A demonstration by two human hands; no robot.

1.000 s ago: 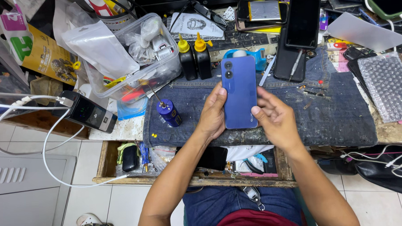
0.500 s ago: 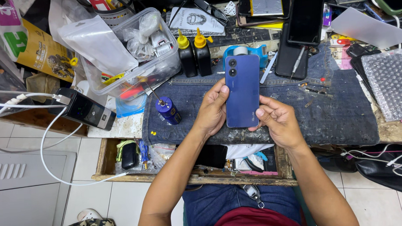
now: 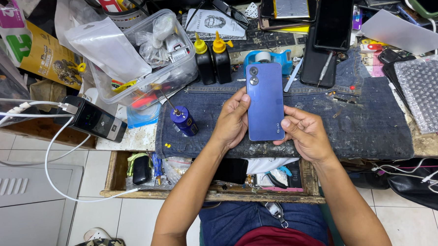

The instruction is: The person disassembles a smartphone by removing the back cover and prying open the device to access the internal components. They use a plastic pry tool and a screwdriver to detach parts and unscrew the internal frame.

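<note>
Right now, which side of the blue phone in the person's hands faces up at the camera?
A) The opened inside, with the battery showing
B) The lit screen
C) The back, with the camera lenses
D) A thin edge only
C: the blue phone, held between the left hand and right hand, shows its smooth back with two round lenses at the top corner.

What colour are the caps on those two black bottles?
Yellow caps, clearest in the head view.

The light is bright and even, coming from above. The shiny blue flat phone back [image 3: 265, 101] shows a soft pale glow. Shadows are small and faint. Everything looks sharp. The edges bend outward a little.
</note>
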